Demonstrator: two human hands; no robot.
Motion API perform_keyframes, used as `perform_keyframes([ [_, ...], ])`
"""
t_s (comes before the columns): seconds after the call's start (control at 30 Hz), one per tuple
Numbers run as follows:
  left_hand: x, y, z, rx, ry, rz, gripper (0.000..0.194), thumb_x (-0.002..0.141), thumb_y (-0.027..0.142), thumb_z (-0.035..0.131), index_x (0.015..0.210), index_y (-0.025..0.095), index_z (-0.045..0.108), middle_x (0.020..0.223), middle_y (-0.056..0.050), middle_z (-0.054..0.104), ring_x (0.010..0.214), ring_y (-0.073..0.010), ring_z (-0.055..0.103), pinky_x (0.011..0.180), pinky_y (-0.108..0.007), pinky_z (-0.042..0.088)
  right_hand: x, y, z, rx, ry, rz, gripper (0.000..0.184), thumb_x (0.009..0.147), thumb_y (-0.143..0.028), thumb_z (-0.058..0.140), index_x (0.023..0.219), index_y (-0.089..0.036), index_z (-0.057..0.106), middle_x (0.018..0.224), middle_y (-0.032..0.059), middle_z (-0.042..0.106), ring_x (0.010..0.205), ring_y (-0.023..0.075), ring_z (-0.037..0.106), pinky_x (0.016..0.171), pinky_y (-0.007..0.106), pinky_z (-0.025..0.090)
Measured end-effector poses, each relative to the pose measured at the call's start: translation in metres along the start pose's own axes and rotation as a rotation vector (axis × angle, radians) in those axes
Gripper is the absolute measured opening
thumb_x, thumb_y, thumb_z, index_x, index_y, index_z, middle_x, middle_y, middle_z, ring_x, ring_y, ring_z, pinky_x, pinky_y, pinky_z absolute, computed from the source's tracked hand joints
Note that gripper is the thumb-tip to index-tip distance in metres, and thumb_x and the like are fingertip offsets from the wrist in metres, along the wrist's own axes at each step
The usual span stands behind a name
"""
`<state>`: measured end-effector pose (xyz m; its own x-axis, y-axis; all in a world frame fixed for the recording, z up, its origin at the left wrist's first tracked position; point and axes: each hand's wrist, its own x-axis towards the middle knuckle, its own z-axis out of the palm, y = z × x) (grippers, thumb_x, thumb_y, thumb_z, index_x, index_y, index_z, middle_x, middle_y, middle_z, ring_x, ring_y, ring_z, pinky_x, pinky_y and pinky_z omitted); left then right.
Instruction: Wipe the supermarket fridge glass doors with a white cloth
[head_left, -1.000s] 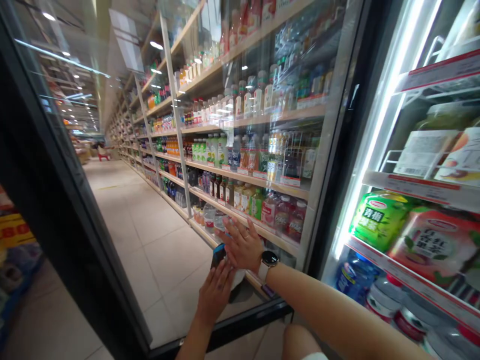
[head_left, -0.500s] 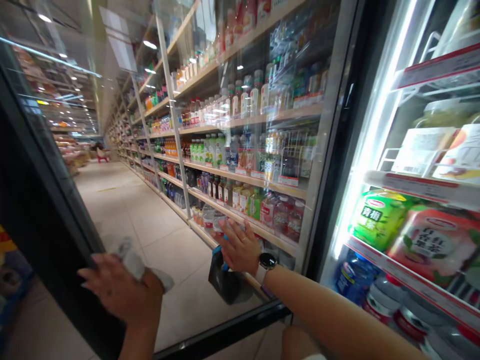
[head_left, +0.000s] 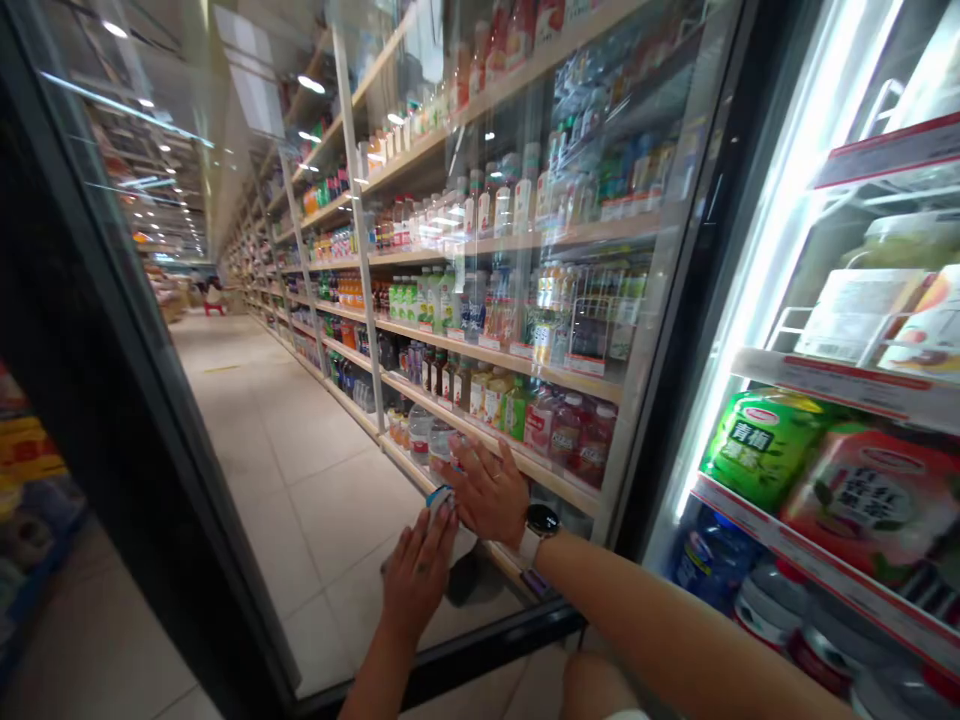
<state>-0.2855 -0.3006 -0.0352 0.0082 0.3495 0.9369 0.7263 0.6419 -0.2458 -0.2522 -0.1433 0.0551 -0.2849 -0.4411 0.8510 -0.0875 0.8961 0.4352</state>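
Note:
A black-framed glass door (head_left: pixel 330 440) stands open in front of me. My left hand (head_left: pixel 424 565) presses a white cloth or wipe (head_left: pixel 461 543) against the lower part of the glass, its fingers laid over it and hiding much of it. Right beside it, my right hand (head_left: pixel 491 492) lies flat with fingers stretched, seemingly on the glass, with nothing seen in it. A watch (head_left: pixel 541 519) with a light strap is on my right wrist. Between the hands shows a small blue edge (head_left: pixel 439 495) of something dark, mostly covered.
To the right is a lit cooler with drink packs, a green one (head_left: pixel 757 445) and a red one (head_left: pixel 874 500), on racks. Beyond the glass, long shelves of bottles (head_left: pixel 487 390) line a tiled aisle (head_left: pixel 247 420). The door's black frame (head_left: pixel 112 380) runs along the left.
My left hand has moved right across the glass with the white cloth, from near the door's left frame to beside my right hand. The right hand stays almost in place.

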Motion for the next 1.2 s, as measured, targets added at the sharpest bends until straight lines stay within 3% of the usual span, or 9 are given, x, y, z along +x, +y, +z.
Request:
perform_keyframes([
  [0.13, 0.006, -0.025, -0.015, 0.068, -0.008, -0.023, 0.059, 0.088, 0.013, 0.04, 0.145, 0.026, 0.033, 0.14, -0.004, 0.049, 0.139, -0.0141, 0.028, 0.118, -0.034, 0.015, -0.003, -0.001, 0.002, 0.018, -0.054, 0.018, 0.059, 0.086, -0.03, 0.05, 0.143, -0.029, 0.04, 0.146, 0.0065, 0.045, 0.14, 0.0261, 0.031, 0.116, 0.05, 0.013],
  [0.23, 0.016, -0.054, -0.032, 0.173, 0.09, -0.103, 0.059, 0.087, 0.021, 0.045, 0.145, 0.021, 0.033, 0.145, -0.006, 0.042, 0.142, -0.0179, 0.024, 0.119, -0.038, 0.013, -0.004, -0.002, 0.002, 0.024, -0.053, 0.027, 0.061, 0.085, -0.029, 0.051, 0.144, -0.029, 0.038, 0.146, 0.0063, 0.044, 0.14, 0.0268, 0.031, 0.115, 0.051, 0.014],
  [0.37, 0.026, -0.09, -0.057, 0.238, 0.227, -0.407, 0.064, 0.084, 0.024, 0.049, 0.145, 0.017, 0.032, 0.151, -0.011, 0.034, 0.144, -0.0294, 0.015, 0.116, -0.057, 0.013, -0.002, -0.003, 0.001, 0.009, -0.029, 0.024, 0.061, 0.085, -0.029, 0.05, 0.145, -0.029, 0.037, 0.147, 0.0056, 0.044, 0.141, 0.0259, 0.028, 0.116, 0.05, 0.012],
  [0.5, 0.029, -0.098, -0.061, 0.222, 0.302, -0.603, 0.067, 0.084, 0.021, 0.048, 0.147, 0.01, 0.026, 0.152, -0.018, 0.028, 0.143, -0.0356, 0.016, 0.112, -0.065, 0.016, 0.001, -0.002, 0.0, -0.003, 0.005, 0.016, 0.058, 0.085, -0.029, 0.049, 0.143, -0.028, 0.041, 0.146, 0.005, 0.044, 0.142, 0.0249, 0.026, 0.117, 0.049, 0.009],
  [0.6, 0.025, -0.078, -0.045, 0.171, 0.286, -0.537, 0.068, 0.085, 0.016, 0.048, 0.148, 0.013, 0.023, 0.152, -0.016, 0.03, 0.142, -0.0299, 0.022, 0.115, -0.055, 0.022, 0.002, -0.001, -0.002, 0.001, -0.001, 0.014, 0.055, 0.087, -0.03, 0.048, 0.142, -0.028, 0.043, 0.145, 0.0045, 0.046, 0.141, 0.0239, 0.027, 0.117, 0.049, 0.008],
  [0.73, 0.011, -0.032, -0.017, 0.097, 0.13, -0.365, 0.068, 0.086, 0.014, 0.046, 0.149, 0.016, 0.021, 0.153, -0.012, 0.028, 0.144, -0.0245, 0.02, 0.117, -0.045, 0.024, 0.003, -0.001, -0.004, 0.012, -0.01, 0.02, 0.053, 0.088, -0.029, 0.046, 0.141, -0.028, 0.044, 0.143, 0.0048, 0.049, 0.14, 0.023, 0.031, 0.117, 0.049, 0.007],
  [0.87, -0.009, -0.001, -0.002, 0.003, -0.034, -0.07, 0.06, 0.086, 0.007, 0.039, 0.146, 0.015, 0.031, 0.144, -0.01, 0.045, 0.142, -0.0215, 0.023, 0.116, -0.038, 0.026, 0.003, -0.001, -0.004, 0.005, 0.001, 0.014, 0.053, 0.088, -0.029, 0.046, 0.14, -0.027, 0.045, 0.143, 0.005, 0.049, 0.14, 0.0229, 0.03, 0.118, 0.048, 0.006],
  [1.0, -0.013, -0.016, -0.005, 0.028, -0.112, 0.157, 0.057, 0.082, 0.001, 0.044, 0.136, 0.018, 0.047, 0.134, -0.006, 0.057, 0.138, -0.0177, 0.033, 0.115, -0.031, 0.027, 0.004, 0.003, -0.003, -0.002, 0.006, 0.009, 0.053, 0.087, -0.03, 0.047, 0.14, -0.028, 0.045, 0.145, 0.0039, 0.046, 0.142, 0.0234, 0.025, 0.118, 0.049, 0.005],
  [1.2, 0.01, -0.068, -0.034, 0.147, 0.108, -0.151, 0.071, 0.081, 0.014, 0.051, 0.147, 0.014, 0.025, 0.154, -0.019, 0.023, 0.141, -0.0335, 0.022, 0.111, -0.054, 0.032, -0.015, -0.016, 0.002, 0.0, -0.041, 0.109, 0.055, 0.088, -0.025, 0.048, 0.142, -0.028, 0.041, 0.148, 0.0023, 0.042, 0.144, 0.0213, 0.02, 0.118, 0.048, 0.004],
])
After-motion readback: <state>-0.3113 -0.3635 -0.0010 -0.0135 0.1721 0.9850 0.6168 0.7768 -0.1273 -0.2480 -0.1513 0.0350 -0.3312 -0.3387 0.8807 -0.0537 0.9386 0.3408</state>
